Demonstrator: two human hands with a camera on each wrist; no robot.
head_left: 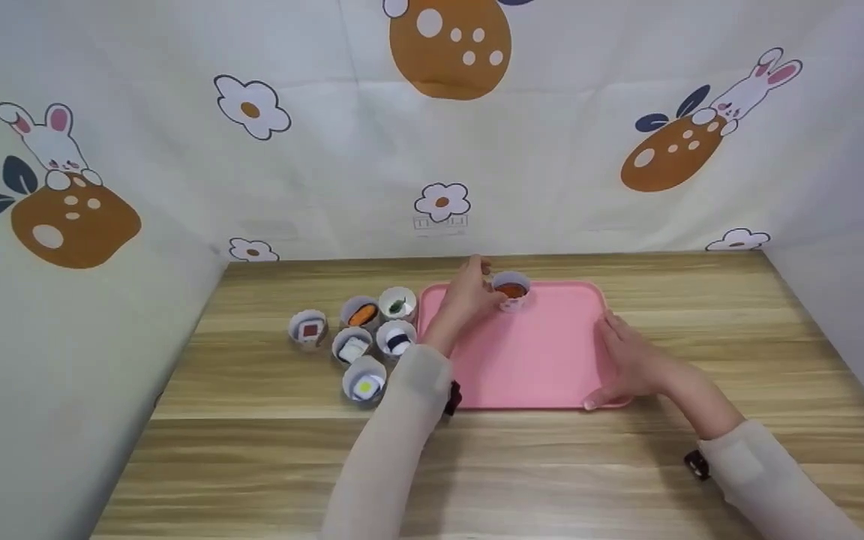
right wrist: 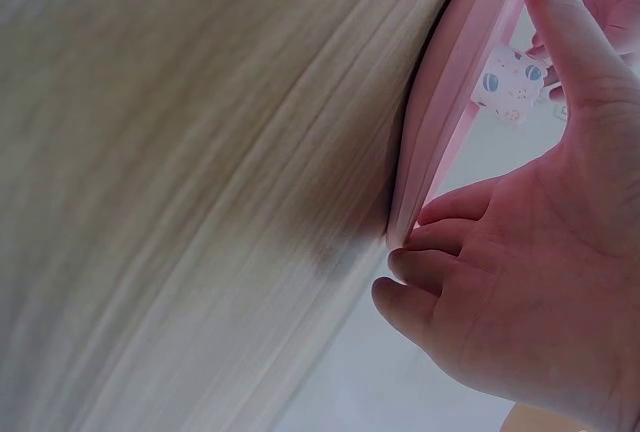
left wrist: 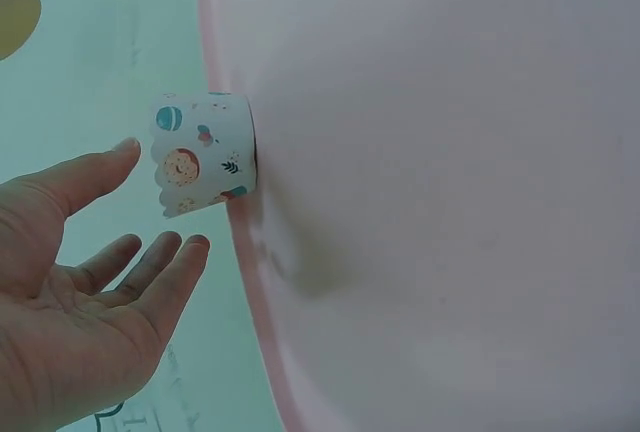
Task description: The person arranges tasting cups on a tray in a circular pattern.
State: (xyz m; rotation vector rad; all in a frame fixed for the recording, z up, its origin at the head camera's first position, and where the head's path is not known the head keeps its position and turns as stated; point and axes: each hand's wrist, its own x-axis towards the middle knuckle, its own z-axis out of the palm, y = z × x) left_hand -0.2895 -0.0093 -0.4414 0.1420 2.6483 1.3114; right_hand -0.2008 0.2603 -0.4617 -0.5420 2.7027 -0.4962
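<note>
A patterned paper cup (head_left: 511, 292) with something orange-red inside stands at the far edge of the pink tray (head_left: 522, 360). My left hand (head_left: 469, 292) is just left of this cup. In the left wrist view, the left hand (left wrist: 100, 282) has its thumb and fingers spread, with a gap between them and the cup (left wrist: 208, 155). My right hand (head_left: 631, 364) rests against the tray's right side, thumb by the near right corner. In the right wrist view, the right hand's fingers (right wrist: 440, 237) touch the outside of the tray rim (right wrist: 440, 102).
Left of the tray, several paper cups hold toy-like sushi pieces: one orange-topped (head_left: 361, 313), one with green (head_left: 399, 304), one black-banded (head_left: 397, 340), one white (head_left: 352, 346), one yellow-centred (head_left: 364, 381). A red-centred one (head_left: 308, 330) stands apart. A printed curtain (head_left: 327, 165) hangs behind the wooden table (head_left: 252, 472).
</note>
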